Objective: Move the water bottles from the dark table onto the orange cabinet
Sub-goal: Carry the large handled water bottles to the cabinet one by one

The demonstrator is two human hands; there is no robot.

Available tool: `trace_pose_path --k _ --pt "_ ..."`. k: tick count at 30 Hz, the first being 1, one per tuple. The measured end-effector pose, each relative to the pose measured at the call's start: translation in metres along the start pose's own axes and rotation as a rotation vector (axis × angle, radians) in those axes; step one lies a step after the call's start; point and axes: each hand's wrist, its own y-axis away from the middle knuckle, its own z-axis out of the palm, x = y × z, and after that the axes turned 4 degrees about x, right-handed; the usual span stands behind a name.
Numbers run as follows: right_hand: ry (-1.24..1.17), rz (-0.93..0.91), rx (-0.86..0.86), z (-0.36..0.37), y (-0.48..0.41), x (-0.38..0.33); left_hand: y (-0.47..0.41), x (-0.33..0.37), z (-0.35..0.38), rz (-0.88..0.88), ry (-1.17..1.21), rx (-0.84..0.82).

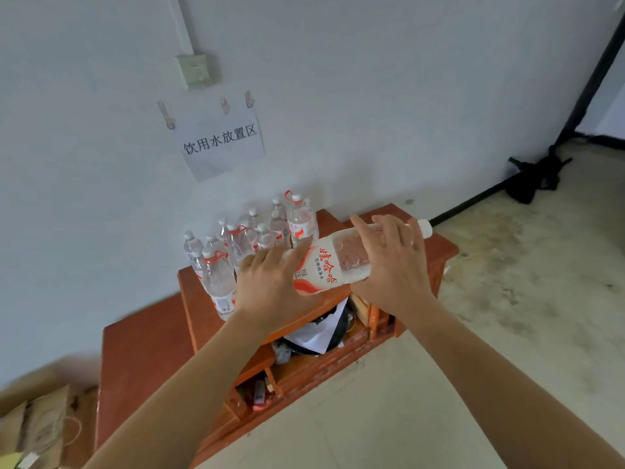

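A large clear water bottle with a red and white label lies almost sideways in the air above the orange cabinet, white cap pointing right. My left hand grips its lower end and my right hand wraps its upper body near the neck. Several smaller water bottles with white caps stand upright on the cabinet's left and back part, against the wall. The dark table is out of view.
The cabinet has open compartments in front holding papers and small items. A paper sign hangs on the white wall above. Cardboard and a paper bag lie at lower left. A black stand base sits on the floor at right.
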Motion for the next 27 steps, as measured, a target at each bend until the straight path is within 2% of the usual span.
trace_pose_path --k 5,7,9,11,13,15,17,19,21,23,25,27 --pt "-0.114 0.054 0.006 0.062 -0.061 0.008 -0.03 -0.034 0.057 -0.104 -0.022 0.026" --pt "-0.227 0.187 -0.01 0.086 -0.078 0.006 -0.035 -0.051 0.081 -0.135 -0.012 0.036" --pt "-0.542 0.512 -0.113 0.119 -0.104 0.006 -0.044 -0.073 0.111 -0.18 0.015 0.047" --pt "-1.07 0.857 -0.293 0.142 -0.131 0.015 -0.054 -0.091 0.137 -0.24 0.041 0.045" --pt "-1.598 1.008 -0.432 0.157 -0.157 0.024 -0.065 -0.108 0.16 -0.282 0.076 0.022" --pt "-1.812 1.094 -0.396 0.172 -0.187 0.024 -0.075 -0.129 0.186 -0.314 0.106 -0.047" --pt "-1.834 1.132 -0.335 0.185 -0.21 0.018 -0.08 -0.142 0.205 -0.334 0.11 -0.128" --pt "-1.766 1.163 -0.35 0.21 -0.241 0.004 -0.085 -0.162 0.227 -0.353 0.132 -0.173" --pt "-1.622 1.298 -0.309 0.231 -0.262 -0.009 -0.09 -0.174 0.245 -0.384 0.163 -0.219" --pt "-1.455 1.368 -0.206 0.248 -0.279 -0.025 -0.093 -0.183 0.259 -0.48 0.227 -0.336" --pt "-1.361 1.282 -0.107 0.265 -0.287 -0.042 -0.091 -0.188 0.274 -0.578 0.269 -0.482" --pt "-1.275 1.126 -0.103 0.284 -0.289 -0.058 -0.092 -0.193 0.291 -0.644 0.28 -0.6"
